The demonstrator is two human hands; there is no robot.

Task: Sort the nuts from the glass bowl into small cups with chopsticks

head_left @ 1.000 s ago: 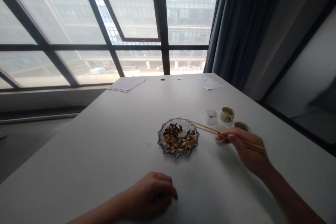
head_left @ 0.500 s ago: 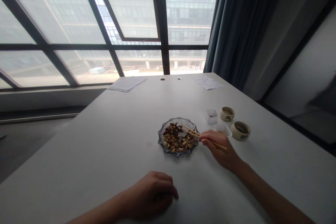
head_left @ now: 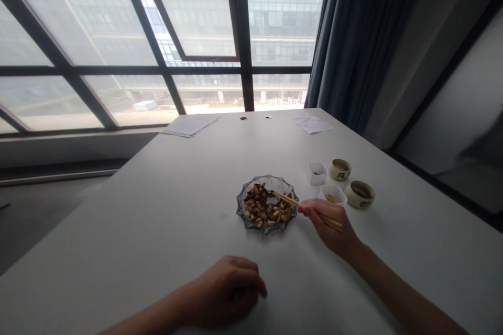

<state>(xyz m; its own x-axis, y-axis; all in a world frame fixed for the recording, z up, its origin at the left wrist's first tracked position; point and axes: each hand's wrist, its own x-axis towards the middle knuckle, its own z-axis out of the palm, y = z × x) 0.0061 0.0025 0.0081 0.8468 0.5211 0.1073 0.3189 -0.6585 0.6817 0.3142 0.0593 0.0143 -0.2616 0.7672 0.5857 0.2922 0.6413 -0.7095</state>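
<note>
My right hand (head_left: pixel 328 222) is closed around a pair of wooden chopsticks (head_left: pixel 288 199). Their tips are close together over the upper part of a clear scalloped glass dish (head_left: pixel 242 220). Inside the dish lies a mix of nuts and dark pieces (head_left: pixel 261 207), the light nuts mostly toward the front; whether the tips pinch a piece is too small to tell. Nearer to me, my left hand (head_left: pixel 230 290) rests on the white table with its fingers loosely curled and nothing seen in them.
Just beyond my right hand stand two small clear plastic cups, one with a few dark bits (head_left: pixel 317 174) and one with light brown pieces (head_left: pixel 332 197). Two beige ceramic bowls (head_left: pixel 340 169) sit to their right. Papers (head_left: pixel 190 125) lie at the far end, before the windows.
The chopsticks have closed together, and their tips have shifted slightly right and down off a dark piece. The right hand has lowered a little, showing more of the nearer plastic cup. The left hand stays still.
</note>
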